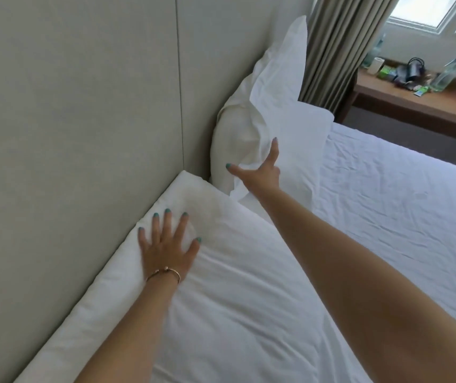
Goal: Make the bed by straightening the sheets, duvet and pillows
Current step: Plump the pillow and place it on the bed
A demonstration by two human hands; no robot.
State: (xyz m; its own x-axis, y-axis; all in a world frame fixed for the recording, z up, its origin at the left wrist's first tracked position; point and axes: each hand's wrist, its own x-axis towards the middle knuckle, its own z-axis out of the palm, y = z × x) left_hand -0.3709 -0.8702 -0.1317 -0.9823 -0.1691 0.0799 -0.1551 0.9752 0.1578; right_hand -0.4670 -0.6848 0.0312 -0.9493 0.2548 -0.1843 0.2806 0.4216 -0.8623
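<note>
On near pillow (221, 272): left hand (166, 250) flat.

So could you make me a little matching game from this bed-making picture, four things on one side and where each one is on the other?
Things:
1. left hand
2. right hand
3. upright pillow
4. clear bottle

Places:
A. on the wooden desk by the window
B. leaning against the headboard
C. pressed flat, fingers spread, on the near pillow
D. reaching out to the upright pillow's lower edge

Pairs: 1-C, 2-D, 3-B, 4-A
</note>
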